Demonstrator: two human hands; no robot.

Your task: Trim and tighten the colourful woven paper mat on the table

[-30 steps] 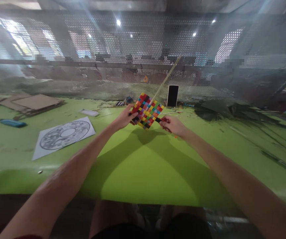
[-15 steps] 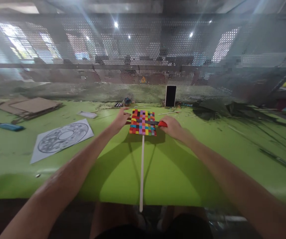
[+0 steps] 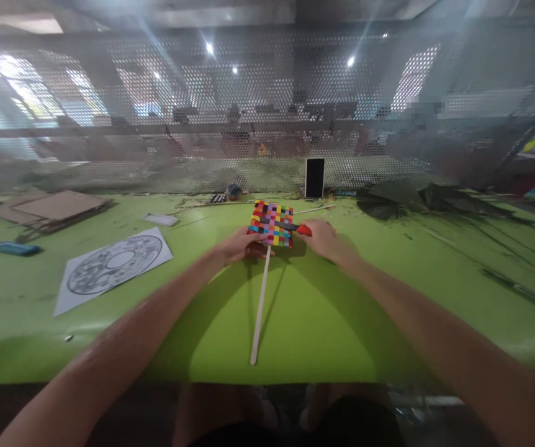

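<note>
Bright lime-green table top (image 3: 323,323), glossy.
Left: white paper sheet printed with a grey ring pattern (image 3: 112,268); flat brown cardboard pieces (image 3: 48,208); slim blue bar-shaped object (image 3: 15,249); small white slip (image 3: 159,219).
Centre: multicoloured woven square panel (image 3: 271,222) on a long pale stick (image 3: 259,307) — stick flat on the top.
Rear: black rectangular phone (image 3: 314,177), upright.
Right — dark green leaves (image 3: 411,202).

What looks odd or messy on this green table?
Nothing looks damaged. Dark leaves sprawl over the table's right side, and small scraps litter its far edge near the upright phone. The woven checkered mat, held by the left hand with the right hand's red-handled tool across it, sits askew; its wooden stick slants.
</note>
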